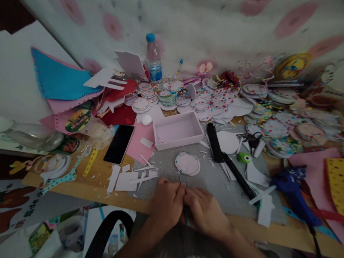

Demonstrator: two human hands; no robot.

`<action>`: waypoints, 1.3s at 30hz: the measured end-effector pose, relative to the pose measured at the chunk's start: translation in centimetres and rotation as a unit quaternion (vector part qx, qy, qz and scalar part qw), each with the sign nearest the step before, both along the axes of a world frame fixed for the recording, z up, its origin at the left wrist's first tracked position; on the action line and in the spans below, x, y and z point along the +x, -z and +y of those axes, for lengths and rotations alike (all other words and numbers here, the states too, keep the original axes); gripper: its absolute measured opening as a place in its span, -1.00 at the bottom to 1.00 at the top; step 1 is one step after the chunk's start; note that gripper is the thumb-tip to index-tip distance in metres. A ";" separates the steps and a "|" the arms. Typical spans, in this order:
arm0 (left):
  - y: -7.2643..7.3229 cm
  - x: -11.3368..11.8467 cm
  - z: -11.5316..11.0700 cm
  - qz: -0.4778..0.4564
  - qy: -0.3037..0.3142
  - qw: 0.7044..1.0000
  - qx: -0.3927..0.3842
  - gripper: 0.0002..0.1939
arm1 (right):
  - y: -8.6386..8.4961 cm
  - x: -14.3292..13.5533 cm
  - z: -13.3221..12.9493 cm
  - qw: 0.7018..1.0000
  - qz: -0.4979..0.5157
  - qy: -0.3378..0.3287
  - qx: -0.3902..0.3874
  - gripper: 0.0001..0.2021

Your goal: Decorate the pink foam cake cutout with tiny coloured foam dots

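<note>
At the table's front edge my left hand (167,199) and my right hand (204,210) meet, fingers closed. A thin teal strip (180,177) comes out above my left fingertips, and a teal length shows below between the hands. The pinch itself is partly hidden. Just beyond them lies a round white paper disc (187,163) with coloured dots round its rim. Behind the disc stands a shallow open box (178,133), pale pink-white. White paper scraps (127,181) lie left of my hands on the grey mat (159,160).
A phone (119,144) lies at the left. A black rod-like tool (232,165) and a blue glue gun (296,193) with a cord lie at the right. Stacks of decorated discs (201,103) and a water bottle (153,58) fill the back. A clear bottle (36,135) lies far left.
</note>
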State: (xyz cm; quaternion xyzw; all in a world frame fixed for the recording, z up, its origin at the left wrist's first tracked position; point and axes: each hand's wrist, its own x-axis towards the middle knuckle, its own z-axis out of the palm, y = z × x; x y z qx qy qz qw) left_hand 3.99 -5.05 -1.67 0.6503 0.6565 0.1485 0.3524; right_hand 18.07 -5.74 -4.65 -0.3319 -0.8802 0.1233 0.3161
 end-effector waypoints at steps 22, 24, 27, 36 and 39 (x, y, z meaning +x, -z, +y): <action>0.9 -3.5 0.8 0.012 0.109 0.972 0.209 -0.81 | 3.2 2.1 -0.3 0.971 0.142 0.180 -0.066 -0.85; 1.6 -4.6 1.5 0.040 0.146 0.958 0.243 -0.76 | 3.4 2.1 -0.2 0.966 0.151 0.190 -0.085 -0.85; 2.7 -5.2 2.4 0.070 0.209 0.942 0.253 -0.56 | 3.3 1.9 0.0 0.967 0.154 0.177 -0.102 -0.84; 3.0 -5.0 2.4 0.069 0.239 0.934 0.255 -0.58 | 3.0 2.0 0.0 0.958 0.176 0.195 -0.113 -0.82; 2.7 -5.0 2.4 0.063 0.228 0.938 0.253 -0.61 | 3.0 2.1 0.0 0.953 0.184 0.204 -0.126 -0.81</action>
